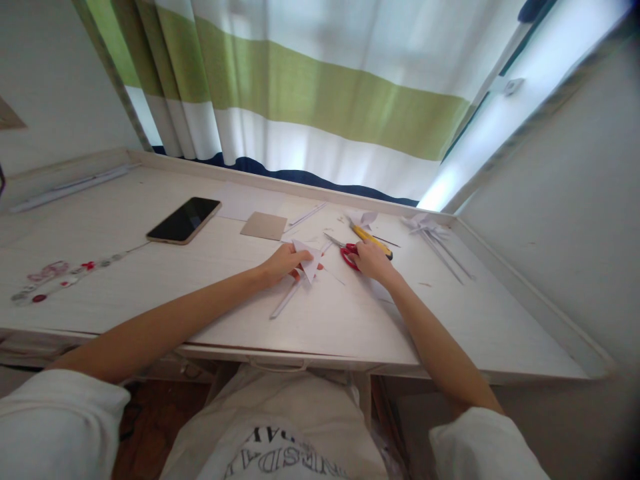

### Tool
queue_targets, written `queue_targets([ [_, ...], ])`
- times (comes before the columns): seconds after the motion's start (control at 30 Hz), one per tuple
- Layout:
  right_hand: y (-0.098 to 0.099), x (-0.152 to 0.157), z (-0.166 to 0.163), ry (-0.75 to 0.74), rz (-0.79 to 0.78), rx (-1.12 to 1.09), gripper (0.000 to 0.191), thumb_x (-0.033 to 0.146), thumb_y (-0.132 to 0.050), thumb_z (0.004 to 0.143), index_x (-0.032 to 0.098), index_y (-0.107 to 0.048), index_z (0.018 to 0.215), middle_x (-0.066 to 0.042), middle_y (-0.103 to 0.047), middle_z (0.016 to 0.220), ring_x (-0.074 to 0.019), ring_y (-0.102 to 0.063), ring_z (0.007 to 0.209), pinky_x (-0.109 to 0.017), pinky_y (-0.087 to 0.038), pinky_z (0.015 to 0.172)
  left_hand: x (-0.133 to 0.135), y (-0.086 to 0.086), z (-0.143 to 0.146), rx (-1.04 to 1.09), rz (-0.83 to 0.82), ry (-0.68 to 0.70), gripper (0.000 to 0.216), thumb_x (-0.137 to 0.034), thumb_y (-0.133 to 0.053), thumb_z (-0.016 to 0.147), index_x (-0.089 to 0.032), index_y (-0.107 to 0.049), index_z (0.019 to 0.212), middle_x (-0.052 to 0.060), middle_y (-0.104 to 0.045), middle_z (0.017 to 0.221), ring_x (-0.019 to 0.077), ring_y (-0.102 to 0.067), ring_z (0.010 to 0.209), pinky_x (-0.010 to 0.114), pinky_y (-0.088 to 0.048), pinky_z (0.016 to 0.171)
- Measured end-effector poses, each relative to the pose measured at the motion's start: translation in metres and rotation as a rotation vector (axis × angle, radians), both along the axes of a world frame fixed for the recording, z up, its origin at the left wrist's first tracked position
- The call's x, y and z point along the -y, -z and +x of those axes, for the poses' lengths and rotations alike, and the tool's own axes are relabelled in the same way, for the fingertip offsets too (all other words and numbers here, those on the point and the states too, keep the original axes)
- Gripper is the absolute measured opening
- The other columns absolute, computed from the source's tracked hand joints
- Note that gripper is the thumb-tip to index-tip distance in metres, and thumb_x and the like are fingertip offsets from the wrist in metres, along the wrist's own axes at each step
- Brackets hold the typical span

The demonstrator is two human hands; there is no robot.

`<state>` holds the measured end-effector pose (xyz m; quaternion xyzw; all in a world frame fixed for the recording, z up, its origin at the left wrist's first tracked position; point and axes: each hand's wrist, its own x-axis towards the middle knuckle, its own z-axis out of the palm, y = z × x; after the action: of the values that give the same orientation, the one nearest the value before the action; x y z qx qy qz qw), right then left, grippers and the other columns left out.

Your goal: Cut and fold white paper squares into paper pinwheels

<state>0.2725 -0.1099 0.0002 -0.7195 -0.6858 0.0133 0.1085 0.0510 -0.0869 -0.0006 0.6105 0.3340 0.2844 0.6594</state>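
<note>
- At a white desk under a green-and-white striped curtain, I am working with both bare hands near the middle of the desktop.
- My left hand is closing its fingers on a small folded paper, a white pointed piece, pinching it just above the desktop.
- My right hand is lying over the red handles of the scissors; I cannot tell whether my fingers are gripping the loops or only resting on them.
- The scissors are lying flat on the desk, just right of the folded paper, with their blades pointing away to the left.
- A thin white paper strip is running slantwise on the desk under my left hand.
- A yellow utility knife is lying just beyond my right hand.
- A brown cardboard square is sitting behind my left hand, with a dark phone lying face up farther left.
- A white paper pinwheel on its stick is lying near the far right corner, well apart from my hands.
- A line of red and clear beads is trailing along the left side of the desk.
</note>
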Motion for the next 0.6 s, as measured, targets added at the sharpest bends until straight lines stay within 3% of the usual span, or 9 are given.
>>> queue_targets([
  [0.2,-0.006,0.002,-0.009,0.002,0.09,-0.231,0.025,0.028,-0.047,0.084,0.015,-0.051,0.105,-0.007,-0.053,0.107,-0.0186,-0.054,0.091,-0.039,-0.045,0.078,0.002,0.0,0.0,-0.013,0.049,-0.043,0.028,-0.031,-0.062,0.064,-0.011,-0.063,0.084,0.008,-0.066,0.078,0.0114,-0.058,0.056,0.015,-0.036,0.037],
  [0.6,-0.013,0.014,-0.042,-0.244,0.091,-0.917,0.021,0.026,-0.051,0.081,0.013,-0.051,0.098,-0.003,-0.058,0.087,-0.0125,-0.057,0.071,-0.029,-0.049,0.062,0.001,-0.001,0.001,0.045,0.159,-0.18,0.029,-0.039,-0.058,0.068,-0.01,-0.061,0.07,0.002,-0.058,0.055,0.0075,-0.048,0.042,0.016,-0.035,0.035],
])
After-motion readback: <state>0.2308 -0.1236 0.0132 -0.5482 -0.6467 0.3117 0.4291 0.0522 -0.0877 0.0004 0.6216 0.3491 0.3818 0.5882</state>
